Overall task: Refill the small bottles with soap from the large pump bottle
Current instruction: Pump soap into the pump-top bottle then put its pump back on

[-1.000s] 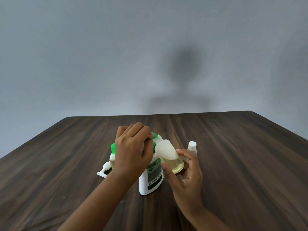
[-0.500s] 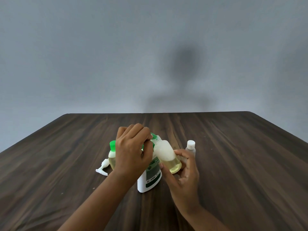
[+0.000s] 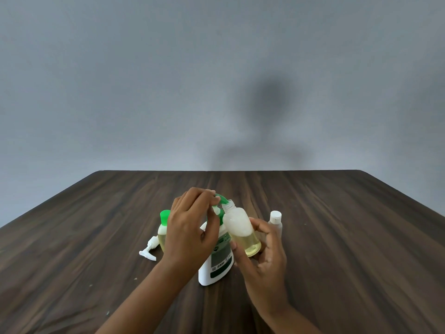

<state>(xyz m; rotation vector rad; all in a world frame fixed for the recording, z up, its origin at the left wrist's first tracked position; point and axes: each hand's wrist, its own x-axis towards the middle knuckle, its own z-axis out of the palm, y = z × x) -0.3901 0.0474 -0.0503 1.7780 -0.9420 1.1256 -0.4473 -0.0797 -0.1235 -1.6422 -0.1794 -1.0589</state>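
head view: your left hand [image 3: 190, 235] hides most of green pump head [image 3: 222, 199] and top of large pump bottle [image 3: 216, 263]; fingers curled round pump head, press depth unclear. green-capped small bottle [image 3: 163, 225] half hidden behind that hand. your right hand [image 3: 263, 254] grips open small bottle [image 3: 240, 230], tilted, mouth at nozzle, yellow soap in bottom. loose white pump [image 3: 148, 250] lies left of group; white-capped small bottle [image 3: 275, 219] behind right fingers. all mid-table [image 3: 349, 237], toward near edge. count: three small bottles, one large.

Single head-worn view, forward and down, seemingly close over table [image 3: 337, 237]
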